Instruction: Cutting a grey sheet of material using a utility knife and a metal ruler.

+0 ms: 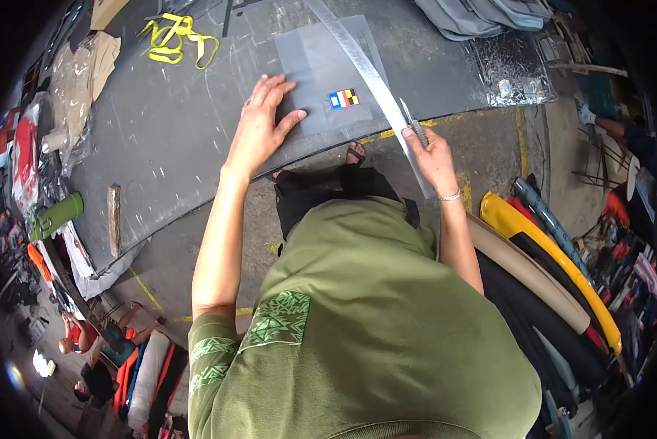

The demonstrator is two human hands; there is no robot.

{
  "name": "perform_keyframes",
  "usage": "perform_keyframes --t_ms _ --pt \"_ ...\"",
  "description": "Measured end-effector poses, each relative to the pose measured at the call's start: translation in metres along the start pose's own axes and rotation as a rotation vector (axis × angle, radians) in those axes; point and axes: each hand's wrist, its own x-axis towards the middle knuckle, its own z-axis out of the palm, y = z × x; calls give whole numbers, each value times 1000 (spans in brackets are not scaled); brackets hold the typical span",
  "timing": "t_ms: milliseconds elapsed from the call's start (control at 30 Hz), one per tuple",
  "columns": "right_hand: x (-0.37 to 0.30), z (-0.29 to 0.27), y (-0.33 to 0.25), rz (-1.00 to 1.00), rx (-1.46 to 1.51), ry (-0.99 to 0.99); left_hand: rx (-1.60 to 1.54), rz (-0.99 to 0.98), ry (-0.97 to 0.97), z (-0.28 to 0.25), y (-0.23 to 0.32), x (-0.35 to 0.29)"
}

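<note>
Tabletop below, we're probably aligning, steadiness needed next, eleven-o'clock left hand splayed, right hand clamping ruler and knife.

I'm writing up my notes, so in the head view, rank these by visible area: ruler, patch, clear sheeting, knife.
1. Clear sheeting
2. Ruler
3. Patch and knife: too close to rank, since the right hand covers part of the knife.
</note>
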Motion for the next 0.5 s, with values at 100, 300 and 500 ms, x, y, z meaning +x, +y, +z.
perform_keyframes --t_ms 100,300,500 --pt "-1 -3 -8 64 32 79 162 50 4 16 -10 16" --pt "-5 -29 -13 -74 282 223 366 18 75 48 -11 9" --pt "-19 -12 -11 -100 547 139 346 -22 102 57 -10 4"
